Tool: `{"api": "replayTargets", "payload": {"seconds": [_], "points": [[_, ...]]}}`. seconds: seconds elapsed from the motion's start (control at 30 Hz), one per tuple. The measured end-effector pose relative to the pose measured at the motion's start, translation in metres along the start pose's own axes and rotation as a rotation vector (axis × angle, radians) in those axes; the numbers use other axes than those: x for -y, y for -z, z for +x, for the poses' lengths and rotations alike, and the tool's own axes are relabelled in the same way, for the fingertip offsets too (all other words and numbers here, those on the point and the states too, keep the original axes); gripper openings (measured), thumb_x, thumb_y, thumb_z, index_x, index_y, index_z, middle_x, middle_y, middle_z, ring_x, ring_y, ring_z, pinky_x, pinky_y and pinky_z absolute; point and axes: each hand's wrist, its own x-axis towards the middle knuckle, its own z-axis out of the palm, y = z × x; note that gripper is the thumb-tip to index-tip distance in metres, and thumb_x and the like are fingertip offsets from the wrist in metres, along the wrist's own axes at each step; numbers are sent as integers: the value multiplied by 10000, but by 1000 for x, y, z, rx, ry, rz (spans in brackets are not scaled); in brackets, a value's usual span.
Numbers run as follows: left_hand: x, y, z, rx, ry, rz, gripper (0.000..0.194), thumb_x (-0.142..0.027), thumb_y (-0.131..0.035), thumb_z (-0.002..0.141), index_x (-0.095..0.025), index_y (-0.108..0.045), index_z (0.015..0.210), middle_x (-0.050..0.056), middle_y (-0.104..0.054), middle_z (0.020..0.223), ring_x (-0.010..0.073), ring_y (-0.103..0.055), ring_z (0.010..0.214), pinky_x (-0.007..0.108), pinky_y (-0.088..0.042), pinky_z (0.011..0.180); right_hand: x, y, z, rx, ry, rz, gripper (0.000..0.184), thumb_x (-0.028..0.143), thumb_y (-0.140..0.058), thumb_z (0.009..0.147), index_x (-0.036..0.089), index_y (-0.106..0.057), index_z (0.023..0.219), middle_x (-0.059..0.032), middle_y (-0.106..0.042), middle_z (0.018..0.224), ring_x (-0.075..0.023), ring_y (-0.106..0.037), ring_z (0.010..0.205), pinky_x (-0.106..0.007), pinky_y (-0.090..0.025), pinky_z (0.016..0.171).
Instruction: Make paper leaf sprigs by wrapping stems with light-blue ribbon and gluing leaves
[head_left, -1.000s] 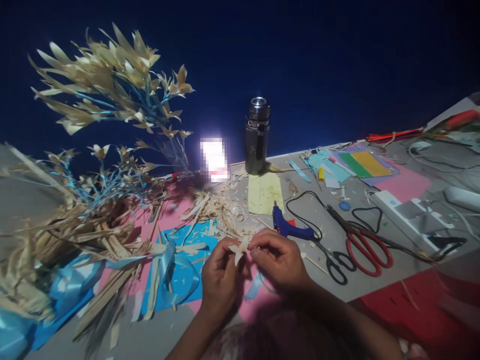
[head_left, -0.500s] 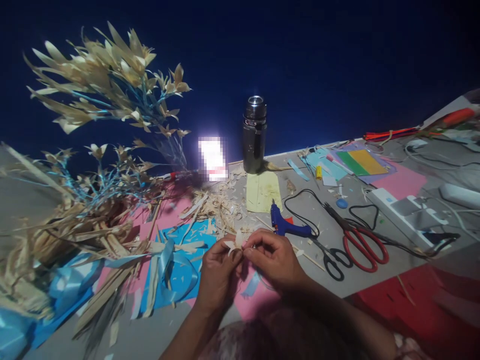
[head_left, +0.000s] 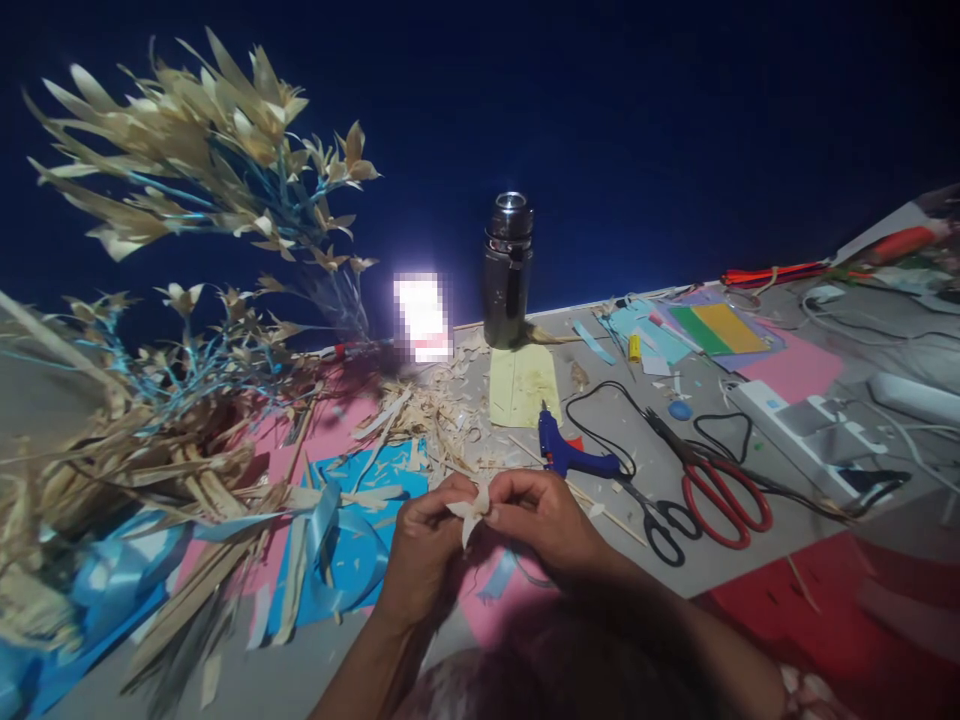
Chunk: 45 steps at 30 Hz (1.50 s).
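Left hand (head_left: 424,545) clamping one pale flower (head_left: 471,512) between fingers; right hand (head_left: 546,512) pinching its base. Flower hovering near worktop's (head_left: 705,572) near edge. One glue gun (head_left: 589,461) lying beyond right hand; two scissors, black-handled pair (head_left: 643,502) and red-handled pair (head_left: 685,455), lying rightward. One flask (head_left: 507,290) standing by far edge.

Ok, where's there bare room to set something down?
Grey tabletop shows between the red-handled scissors and red sheet, and between the blue sheet and left forearm. It's crowded left, with dry strips and ribbon, and mid-table, with shavings.
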Motion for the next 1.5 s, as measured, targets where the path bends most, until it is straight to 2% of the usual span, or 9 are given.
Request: {"api": "replayTargets", "payload": {"seconds": [0.33,0.53,0.73,0.83,0.93,1.13,1.33,1.43,1.5], "points": [[-5,-2,-3,19,49,-16,193,-200,-917,614,-165,-727,614,-21,-594,704,78,-502,488,215,-411,458,-11,1,5,23,-43,7,350,445,-866,696,173,-645,701,2,-638,598,-167,-633,591,-282,-511,594],[-4,-8,-5,9,207,-172,265,-289,-901,663,-169,-668,699,-48,-526,438,89,-439,406,209,-394,452,4,-3,-1,159,4,68,347,483,-775,809,185,-608,744,-14,-675,633,-189,-673,633,-333,-542,683],[-25,-15,0,-53,139,-42,373,-363,-918,642,-149,-612,649,-44,-528,508,57,-400,442,175,-338,453,22,19,4,116,317,-666,461,452,-510,1002,176,-626,652,-2,-633,596,-136,-580,576,-243,-405,564],[-33,-11,10,-106,23,162,392,-429,-889,676,-156,-608,660,-42,-537,544,73,-447,479,180,-372,479,27,28,12,205,417,-851,507,401,-473,1034,179,-634,607,17,-605,528,-116,-545,495,-230,-361,515],[-30,-4,23,-92,-68,291,336,-437,-804,781,-181,-599,709,-57,-513,540,81,-439,472,181,-370,473,22,30,21,317,539,-937,467,347,-524,1027,195,-680,614,23,-647,537,-116,-566,489,-226,-377,515],[-5,9,40,-160,-151,356,302,-417,-768,813,-191,-600,703,-53,-516,543,88,-432,465,179,-368,446,-8,36,37,219,981,-1087,317,295,-505,1042,200,-737,847,-46,-743,701,-172,-633,605,-281,-429,598],[-1,16,40,-144,-153,383,314,-407,-782,802,-195,-585,680,-53,-496,551,93,-434,476,184,-381,447,-18,41,39,170,1083,-1097,554,524,-554,1003,220,-543,540,15,-528,464,-142,-476,454,-288,-297,499],[1,19,40,-127,-153,410,314,-419,-773,812,-201,-593,676,-37,-523,547,114,-470,497,208,-420,477,-19,42,39,161,1107,-1071,550,608,-540,978,223,-581,587,11,-554,489,-148,-498,473,-295,-338,502],[4,20,39,-97,-176,464,312,-429,-751,834,-204,-604,674,-23,-547,557,128,-495,518,223,-427,494,-17,45,39,136,1091,-1102,465,524,-538,1009,215,-631,675,-6,-623,564,-153,-550,527,-293,-394,550]]}}
